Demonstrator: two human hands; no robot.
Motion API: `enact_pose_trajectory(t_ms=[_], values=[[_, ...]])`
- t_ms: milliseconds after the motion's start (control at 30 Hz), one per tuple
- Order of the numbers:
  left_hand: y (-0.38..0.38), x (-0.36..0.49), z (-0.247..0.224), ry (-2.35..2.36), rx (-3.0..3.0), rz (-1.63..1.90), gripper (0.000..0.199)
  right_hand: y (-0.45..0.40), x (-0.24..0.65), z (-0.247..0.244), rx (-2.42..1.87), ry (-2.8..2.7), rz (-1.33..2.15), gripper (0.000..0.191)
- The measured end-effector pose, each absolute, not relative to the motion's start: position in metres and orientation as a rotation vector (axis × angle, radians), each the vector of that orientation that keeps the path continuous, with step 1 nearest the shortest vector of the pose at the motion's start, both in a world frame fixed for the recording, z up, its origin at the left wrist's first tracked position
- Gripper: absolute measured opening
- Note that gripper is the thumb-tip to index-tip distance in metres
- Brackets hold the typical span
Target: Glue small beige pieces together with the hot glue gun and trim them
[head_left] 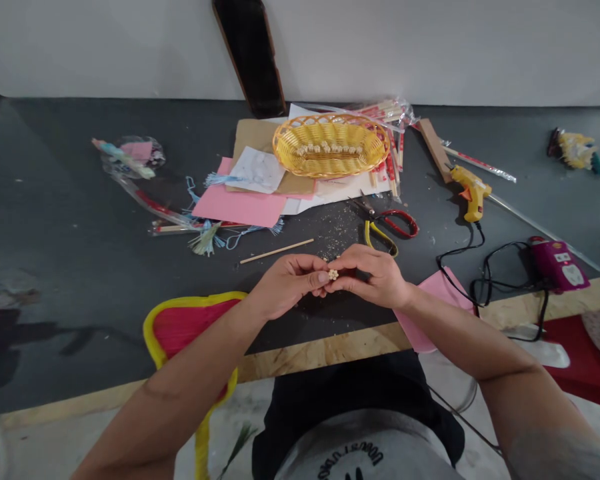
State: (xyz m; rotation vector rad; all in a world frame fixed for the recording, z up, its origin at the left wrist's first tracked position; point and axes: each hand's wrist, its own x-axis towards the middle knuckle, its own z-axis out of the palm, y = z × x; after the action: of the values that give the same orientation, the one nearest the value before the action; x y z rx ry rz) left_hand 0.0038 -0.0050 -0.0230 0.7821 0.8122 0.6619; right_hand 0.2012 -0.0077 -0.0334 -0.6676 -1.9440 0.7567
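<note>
Between the fingertips of both hands is a small pale flower-shaped piece (333, 275), made of tiny round bits. My left hand (295, 283) is closed, its thumb against the piece's left side. Closed in a pinch from the right, my right hand (373, 275) meets it at the same piece; the undersides of the fingers are hidden. A thin wooden stick (277, 251) lies just beyond my left hand. Past my right hand rest scissors (387, 223) with red and yellow handles. Pale crumbs are scattered on the dark table (80, 267) around them.
A yellow woven basket (331, 167) holds a row of similar pale pieces. Pink paper (243, 205) and blue tassels lie left of it. At right are a yellow glue gun (473, 190), its cord and a purple power box (560, 263). A phone (253, 57) leans on the wall.
</note>
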Motion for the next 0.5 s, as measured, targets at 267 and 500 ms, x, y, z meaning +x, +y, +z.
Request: enact_pose_trajectory(t_ms=[267, 500], values=[[-0.0049, 0.003, -0.0242, 0.824, 0.804, 0.675, 0.032, -0.0068, 0.2016, -0.0366, -0.658, -1.954, 0.638, 0.019], [-0.0045, 0.0012, -0.0292, 0.885, 0.874, 0.652, 0.029, -0.0066, 0.2022, -0.0388, -0.675, -1.999, 0.574, 0.019]])
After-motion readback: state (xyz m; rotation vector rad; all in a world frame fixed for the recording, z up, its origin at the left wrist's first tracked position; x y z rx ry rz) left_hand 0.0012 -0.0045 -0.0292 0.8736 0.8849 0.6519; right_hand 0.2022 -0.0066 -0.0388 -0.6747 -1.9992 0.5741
